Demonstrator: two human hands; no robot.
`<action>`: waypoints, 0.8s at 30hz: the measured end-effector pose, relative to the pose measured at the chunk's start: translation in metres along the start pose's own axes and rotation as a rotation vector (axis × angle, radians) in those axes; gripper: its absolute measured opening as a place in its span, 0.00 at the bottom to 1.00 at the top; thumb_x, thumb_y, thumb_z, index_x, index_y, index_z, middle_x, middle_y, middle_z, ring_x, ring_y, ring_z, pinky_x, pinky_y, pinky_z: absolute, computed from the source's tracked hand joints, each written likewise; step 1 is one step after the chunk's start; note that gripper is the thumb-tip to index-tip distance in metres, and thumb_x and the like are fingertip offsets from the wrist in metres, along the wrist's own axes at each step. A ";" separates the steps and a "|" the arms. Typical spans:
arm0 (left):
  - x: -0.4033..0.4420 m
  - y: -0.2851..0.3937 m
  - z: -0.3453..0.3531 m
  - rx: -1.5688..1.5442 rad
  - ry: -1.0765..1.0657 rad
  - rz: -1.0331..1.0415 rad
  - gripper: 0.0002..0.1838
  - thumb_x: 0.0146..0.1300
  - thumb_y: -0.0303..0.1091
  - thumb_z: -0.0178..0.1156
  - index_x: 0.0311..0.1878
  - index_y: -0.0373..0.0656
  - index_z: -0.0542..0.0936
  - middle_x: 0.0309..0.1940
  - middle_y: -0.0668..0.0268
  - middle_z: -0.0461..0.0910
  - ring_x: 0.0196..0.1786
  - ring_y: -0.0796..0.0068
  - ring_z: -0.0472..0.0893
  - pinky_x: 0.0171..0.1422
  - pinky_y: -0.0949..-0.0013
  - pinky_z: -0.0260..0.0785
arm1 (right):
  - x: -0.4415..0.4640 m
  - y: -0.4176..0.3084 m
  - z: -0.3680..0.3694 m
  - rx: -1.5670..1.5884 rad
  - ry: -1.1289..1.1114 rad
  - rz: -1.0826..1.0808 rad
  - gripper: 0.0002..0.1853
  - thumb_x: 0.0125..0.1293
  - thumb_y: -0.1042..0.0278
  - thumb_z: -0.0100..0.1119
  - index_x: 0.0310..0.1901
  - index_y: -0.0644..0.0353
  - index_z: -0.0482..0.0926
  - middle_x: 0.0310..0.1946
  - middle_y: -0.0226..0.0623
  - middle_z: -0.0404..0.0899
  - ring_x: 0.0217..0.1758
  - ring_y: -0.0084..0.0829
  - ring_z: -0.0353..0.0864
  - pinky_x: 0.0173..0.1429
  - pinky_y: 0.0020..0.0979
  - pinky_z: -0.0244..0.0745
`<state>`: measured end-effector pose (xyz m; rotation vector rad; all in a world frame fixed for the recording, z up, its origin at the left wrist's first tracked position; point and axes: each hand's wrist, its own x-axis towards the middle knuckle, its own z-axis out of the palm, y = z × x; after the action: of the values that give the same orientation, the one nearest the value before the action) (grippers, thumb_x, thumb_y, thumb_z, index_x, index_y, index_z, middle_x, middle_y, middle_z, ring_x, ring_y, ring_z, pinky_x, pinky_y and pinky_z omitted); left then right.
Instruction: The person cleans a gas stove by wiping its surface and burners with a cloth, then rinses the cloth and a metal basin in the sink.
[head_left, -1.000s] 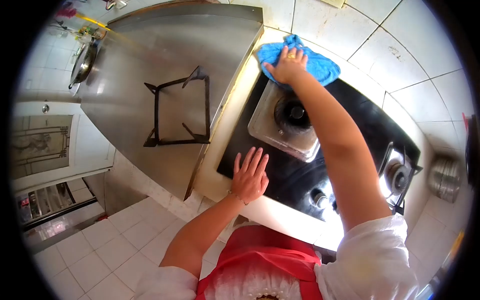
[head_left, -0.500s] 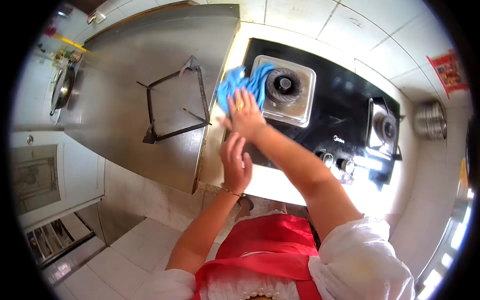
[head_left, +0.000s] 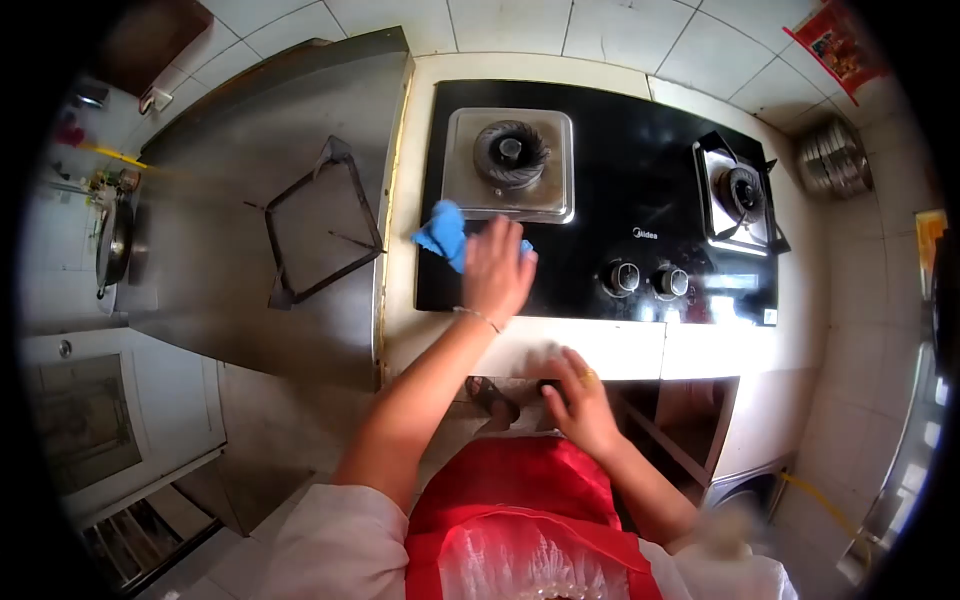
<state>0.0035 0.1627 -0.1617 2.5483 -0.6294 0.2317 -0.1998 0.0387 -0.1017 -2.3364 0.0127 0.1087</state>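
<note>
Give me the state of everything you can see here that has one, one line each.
Cloth: bunched, on the cooktop
Left hand: on the cloth
Right hand: open, off the cooktop
Left burner: uncovered, no flame visible
Right burner: under its grate, no flame visible
Loose grate: lying on the steel counter
Knobs: fitted, setting unclear

White-tiled wall (head_left: pixel 510 25) behind a steel counter (head_left: pixel 200 270). In front of the counter, a white cabinet door (head_left: pixel 163 390) (round knob, darker panel). Far right of the counter, bright light patches (head_left: pixel 905 492).
</note>
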 end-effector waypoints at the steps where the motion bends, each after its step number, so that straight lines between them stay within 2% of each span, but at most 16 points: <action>1: -0.009 0.012 0.000 -0.056 -0.005 0.105 0.27 0.65 0.44 0.59 0.63 0.38 0.72 0.67 0.52 0.68 0.67 0.53 0.69 0.72 0.45 0.56 | -0.010 0.004 -0.007 0.089 0.006 0.136 0.23 0.67 0.67 0.60 0.62 0.64 0.72 0.66 0.56 0.67 0.71 0.53 0.65 0.73 0.44 0.62; 2: -0.017 0.019 -0.001 -0.111 -0.007 0.209 0.27 0.64 0.43 0.62 0.63 0.38 0.72 0.67 0.53 0.68 0.67 0.52 0.69 0.71 0.47 0.57 | -0.016 0.008 -0.016 0.104 0.032 0.167 0.21 0.69 0.68 0.58 0.62 0.64 0.72 0.66 0.55 0.67 0.70 0.53 0.66 0.72 0.42 0.62; 4: -0.024 0.017 -0.011 -0.144 -0.057 0.179 0.28 0.63 0.42 0.64 0.63 0.38 0.72 0.67 0.53 0.68 0.69 0.51 0.68 0.73 0.47 0.56 | -0.023 0.015 -0.035 0.085 0.123 0.188 0.20 0.67 0.69 0.60 0.59 0.65 0.74 0.63 0.57 0.70 0.65 0.58 0.70 0.68 0.46 0.67; 5: -0.027 0.011 -0.018 -0.181 -0.101 0.147 0.29 0.62 0.41 0.65 0.63 0.38 0.72 0.68 0.53 0.68 0.70 0.51 0.67 0.74 0.47 0.55 | -0.029 0.026 -0.041 0.066 0.149 0.226 0.20 0.67 0.69 0.59 0.59 0.65 0.75 0.63 0.56 0.69 0.66 0.56 0.70 0.69 0.45 0.66; 6: -0.031 -0.002 -0.029 -0.043 -0.125 0.124 0.27 0.59 0.36 0.67 0.61 0.39 0.75 0.67 0.54 0.68 0.71 0.51 0.66 0.75 0.47 0.55 | -0.035 0.038 -0.048 0.084 0.185 0.248 0.19 0.68 0.71 0.58 0.59 0.65 0.74 0.64 0.54 0.70 0.67 0.54 0.69 0.70 0.43 0.65; 7: -0.037 -0.020 -0.041 0.008 -0.223 0.122 0.22 0.57 0.33 0.66 0.56 0.39 0.79 0.67 0.53 0.68 0.72 0.50 0.64 0.75 0.45 0.53 | -0.041 0.052 -0.054 0.065 0.255 0.263 0.18 0.68 0.72 0.57 0.59 0.65 0.74 0.63 0.53 0.70 0.66 0.53 0.70 0.70 0.42 0.65; 8: -0.042 -0.027 -0.056 -0.021 -0.205 0.097 0.18 0.55 0.29 0.66 0.51 0.41 0.82 0.66 0.53 0.69 0.73 0.49 0.63 0.75 0.45 0.52 | -0.046 0.067 -0.059 0.048 0.325 0.274 0.18 0.68 0.73 0.57 0.59 0.65 0.74 0.63 0.52 0.71 0.66 0.52 0.71 0.70 0.42 0.65; 11: -0.037 0.010 -0.148 -0.023 -0.073 0.141 0.26 0.50 0.21 0.62 0.56 0.47 0.82 0.63 0.54 0.71 0.68 0.48 0.67 0.74 0.47 0.54 | -0.054 0.112 -0.082 0.097 0.475 0.393 0.17 0.70 0.74 0.54 0.59 0.64 0.74 0.61 0.48 0.74 0.65 0.44 0.73 0.69 0.39 0.66; 13: -0.046 0.002 -0.174 -0.190 -0.030 -0.017 0.34 0.49 0.18 0.58 0.64 0.51 0.78 0.59 0.55 0.73 0.62 0.55 0.74 0.65 0.56 0.67 | -0.051 0.125 -0.105 0.120 0.540 0.496 0.16 0.73 0.72 0.51 0.60 0.64 0.74 0.60 0.45 0.75 0.64 0.40 0.74 0.68 0.37 0.67; 14: -0.051 -0.011 -0.180 -0.267 -0.033 -0.183 0.24 0.63 0.25 0.57 0.64 0.45 0.75 0.59 0.56 0.74 0.60 0.58 0.76 0.60 0.57 0.73 | -0.050 0.133 -0.114 0.119 0.558 0.550 0.16 0.75 0.70 0.50 0.60 0.64 0.74 0.60 0.44 0.75 0.64 0.38 0.74 0.67 0.36 0.68; 15: -0.045 -0.019 -0.193 -0.645 0.009 -0.540 0.20 0.69 0.33 0.53 0.63 0.41 0.75 0.58 0.57 0.75 0.58 0.59 0.78 0.57 0.58 0.75 | -0.045 0.138 -0.120 0.120 0.565 0.638 0.17 0.76 0.66 0.49 0.62 0.63 0.74 0.60 0.42 0.76 0.63 0.36 0.75 0.67 0.35 0.68; 16: -0.037 -0.019 -0.205 -1.025 0.058 -0.895 0.20 0.75 0.41 0.50 0.61 0.37 0.75 0.58 0.57 0.76 0.57 0.61 0.79 0.55 0.59 0.77 | -0.048 0.155 -0.128 0.139 0.629 0.616 0.18 0.77 0.65 0.49 0.63 0.62 0.74 0.60 0.43 0.76 0.62 0.35 0.75 0.68 0.35 0.68; 17: -0.033 -0.013 -0.211 -1.025 0.058 -0.896 0.20 0.75 0.41 0.50 0.61 0.37 0.75 0.58 0.57 0.76 0.57 0.61 0.79 0.55 0.59 0.77 | -0.053 0.166 -0.130 0.162 0.635 0.617 0.18 0.77 0.65 0.49 0.63 0.63 0.74 0.60 0.43 0.76 0.63 0.35 0.75 0.68 0.35 0.67; 19: -0.029 -0.005 -0.218 -1.188 0.138 -0.798 0.29 0.77 0.54 0.44 0.59 0.33 0.74 0.54 0.58 0.78 0.54 0.64 0.81 0.51 0.61 0.78 | -0.051 0.167 -0.134 0.209 0.659 0.613 0.18 0.78 0.65 0.47 0.62 0.65 0.73 0.60 0.46 0.76 0.64 0.36 0.75 0.70 0.34 0.65; 23: -0.006 -0.002 -0.189 -0.916 0.159 -0.791 0.26 0.77 0.51 0.48 0.59 0.34 0.74 0.51 0.59 0.79 0.50 0.68 0.82 0.53 0.66 0.76 | -0.050 0.170 -0.139 0.262 0.676 0.655 0.18 0.78 0.65 0.47 0.62 0.68 0.73 0.61 0.47 0.76 0.65 0.37 0.74 0.71 0.35 0.64; 24: -0.003 -0.027 -0.167 -0.896 -0.125 -0.590 0.24 0.77 0.47 0.50 0.60 0.34 0.73 0.54 0.60 0.78 0.51 0.70 0.80 0.57 0.69 0.73 | -0.050 0.169 -0.138 0.272 0.670 0.659 0.18 0.78 0.65 0.47 0.62 0.68 0.73 0.61 0.46 0.76 0.65 0.37 0.74 0.72 0.35 0.64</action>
<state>0.0066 0.2692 -0.0308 1.7589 0.0308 -0.3485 -0.2468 -0.1792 -0.1231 -1.9112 1.0552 -0.3345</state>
